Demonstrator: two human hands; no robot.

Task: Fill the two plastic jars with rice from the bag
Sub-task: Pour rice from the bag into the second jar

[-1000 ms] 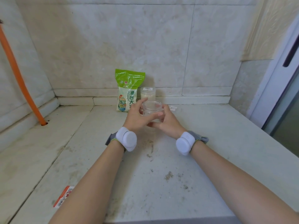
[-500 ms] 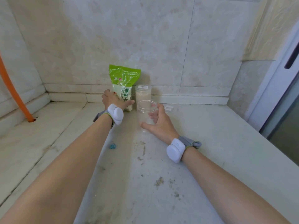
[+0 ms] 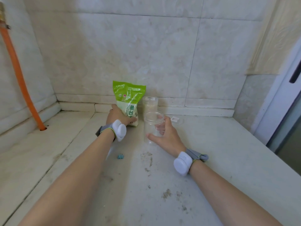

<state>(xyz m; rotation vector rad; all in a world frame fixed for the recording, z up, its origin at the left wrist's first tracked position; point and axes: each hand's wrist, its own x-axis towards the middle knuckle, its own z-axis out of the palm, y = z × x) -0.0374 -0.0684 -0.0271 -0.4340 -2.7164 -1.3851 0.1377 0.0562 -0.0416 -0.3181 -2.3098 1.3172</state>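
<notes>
A green and white rice bag (image 3: 129, 98) stands upright against the back wall. My left hand (image 3: 118, 115) is wrapped around its lower part. Right of the bag stands a lidded clear jar (image 3: 150, 105) filled with rice. In front of that jar an empty, open clear jar (image 3: 153, 123) stands on the counter, and my right hand (image 3: 166, 136) grips it from the right side. A clear lid (image 3: 176, 119) lies flat on the counter behind my right hand.
The pale stone counter (image 3: 211, 160) is stained in the middle. A small blue clip (image 3: 120, 156) lies under my left forearm. An orange hose (image 3: 21, 79) runs down the left wall into the counter. A door frame (image 3: 280, 95) borders the right.
My left hand let go of the empty jar, reached to the rice bag and closed around its lower part. My right hand kept the open jar, which came down onto the counter.
</notes>
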